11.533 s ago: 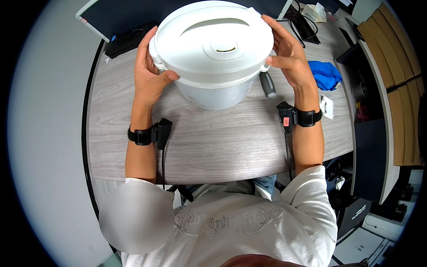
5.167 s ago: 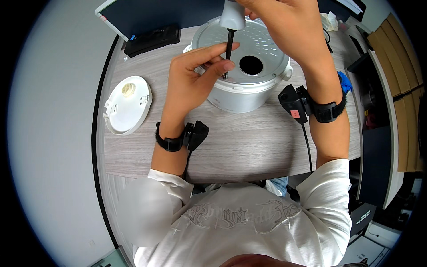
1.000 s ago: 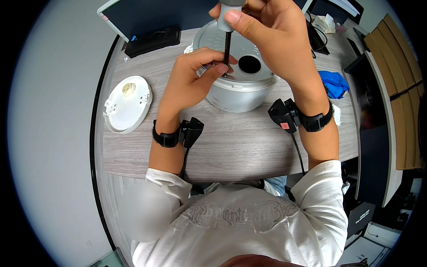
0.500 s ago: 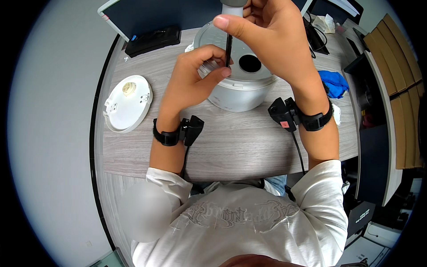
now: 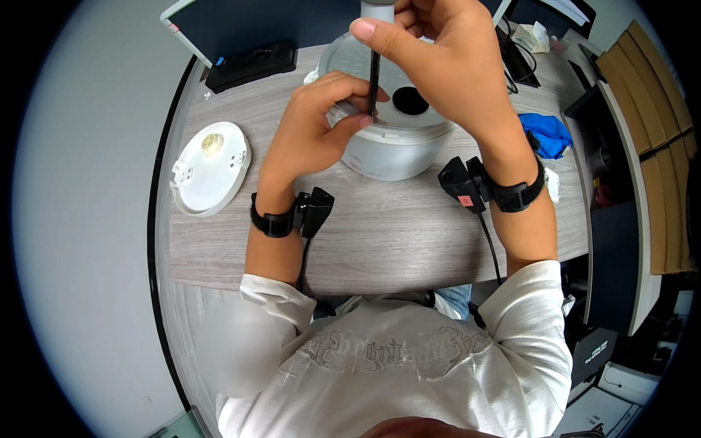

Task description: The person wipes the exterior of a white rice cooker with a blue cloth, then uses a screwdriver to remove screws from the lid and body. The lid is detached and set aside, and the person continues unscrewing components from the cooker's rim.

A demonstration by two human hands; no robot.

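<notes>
A screwdriver with a pale grey handle (image 5: 377, 13) and a dark shaft (image 5: 374, 80) stands nearly upright. My right hand (image 5: 456, 62) is closed around its handle, thumb at the front. Low on the shaft, my left hand (image 5: 314, 120) pinches with thumb and index finger near the tip. The tip meets the top of a white round appliance (image 5: 398, 157) shaped like a rice cooker; what lies under the tip is hidden by my fingers. To the right of the tip is a dark round hole (image 5: 410, 101) in the grey top.
A white round cover (image 5: 208, 182) with a cream-coloured knob-like part lies at the left on the wooden table (image 5: 394, 241). Behind stand a monitor (image 5: 270, 25) and a black case (image 5: 252, 66). A blue cloth (image 5: 548, 136) lies at the right, near cardboard boxes (image 5: 650, 95).
The screwdriver has shifted very slightly left with my right hand. My left thumb has drawn back a little from the shaft, and its index finger reaches a bit farther behind it.
</notes>
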